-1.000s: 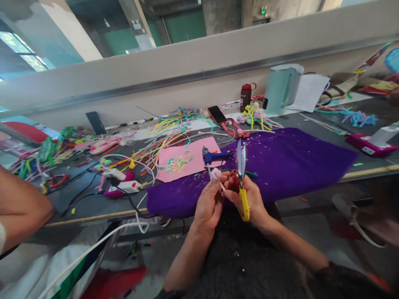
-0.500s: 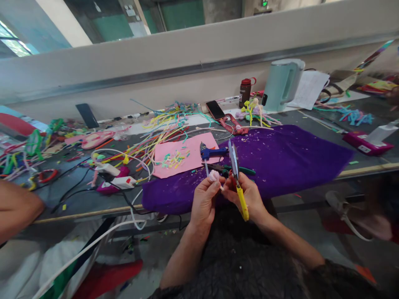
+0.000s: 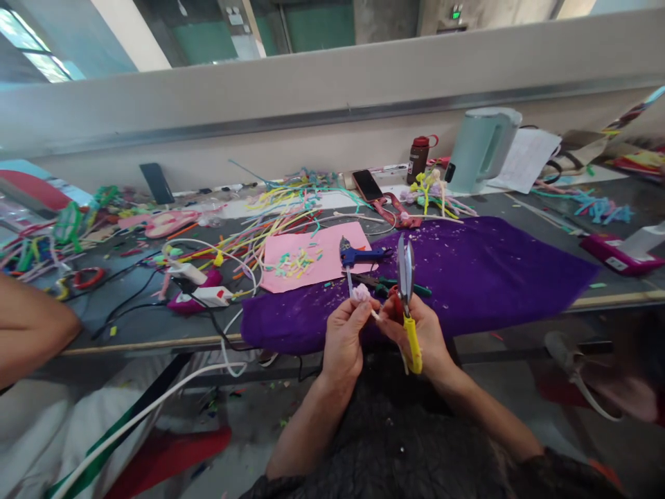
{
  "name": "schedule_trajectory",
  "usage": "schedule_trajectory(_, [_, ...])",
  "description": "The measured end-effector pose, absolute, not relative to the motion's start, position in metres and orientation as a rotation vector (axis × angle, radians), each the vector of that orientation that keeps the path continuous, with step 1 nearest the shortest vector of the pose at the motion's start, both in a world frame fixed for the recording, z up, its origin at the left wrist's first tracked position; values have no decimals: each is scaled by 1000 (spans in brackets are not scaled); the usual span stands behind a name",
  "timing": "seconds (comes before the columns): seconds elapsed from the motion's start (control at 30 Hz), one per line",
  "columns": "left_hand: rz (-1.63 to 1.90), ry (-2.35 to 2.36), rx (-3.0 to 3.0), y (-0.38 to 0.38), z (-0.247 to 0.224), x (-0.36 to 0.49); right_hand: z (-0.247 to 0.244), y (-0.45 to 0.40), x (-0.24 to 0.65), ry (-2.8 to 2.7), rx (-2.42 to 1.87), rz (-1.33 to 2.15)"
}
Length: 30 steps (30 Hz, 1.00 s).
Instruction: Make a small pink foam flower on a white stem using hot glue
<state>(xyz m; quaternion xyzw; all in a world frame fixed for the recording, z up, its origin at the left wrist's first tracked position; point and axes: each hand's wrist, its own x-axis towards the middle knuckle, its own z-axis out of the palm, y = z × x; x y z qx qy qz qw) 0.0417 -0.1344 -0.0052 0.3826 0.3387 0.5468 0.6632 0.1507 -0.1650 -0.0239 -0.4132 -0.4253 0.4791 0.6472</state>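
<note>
My left hand (image 3: 343,336) pinches a pale pink fuzzy ball (image 3: 361,294), apparently twisted pipe cleaner, between thumb and fingers. A short whitish stem (image 3: 375,315) runs from it toward my right hand (image 3: 420,333). That hand keeps a pair of scissors (image 3: 406,277) with a yellow handle in its grip, blades pointing up, while its thumb and fingertips are at the stem. Whether they touch it is hard to tell. Just beyond both hands, a blue glue gun (image 3: 364,256) lies partly on a pink sheet (image 3: 280,270). Dark-green-handled pliers (image 3: 415,286) rest beside it on purple cloth (image 3: 488,277).
Pipe cleaners (image 3: 280,215) are heaped behind the pink sheet, which carries small cut bits. Toward the back stand a phone (image 3: 368,186), a brown bottle (image 3: 418,161) and a pale green kettle (image 3: 483,149). Power strips (image 3: 205,296) with cables lie left. Another person's arm (image 3: 34,329) reaches in at left.
The whole view has shifted slightly, so the table things appear farther right. My right hand has turned a little and the scissor blades look wider to the camera. Both hands keep their holds.
</note>
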Motion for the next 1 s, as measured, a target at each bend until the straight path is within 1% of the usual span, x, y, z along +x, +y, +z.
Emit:
schedule_trajectory(0.47, [1181, 752, 824, -134, -4, 40, -4, -169, 152, -917, -1037, 1170])
schedule_trajectory(0.57, [1182, 742, 846, -135, -3, 39, 0, -170, 152, -942, -998, 1210])
schedule_trajectory(0.73, [1161, 719, 866, -136, -4, 39, -2, -169, 154, -933, -927, 1254])
schedule_trajectory(0.87, [1123, 743, 878, -137, -4, 39, -4, -169, 156, -917, -969, 1216])
schedule_trajectory(1.0, [1121, 748, 858, -136, -5, 39, -11, -170, 157, -924, -922, 1172])
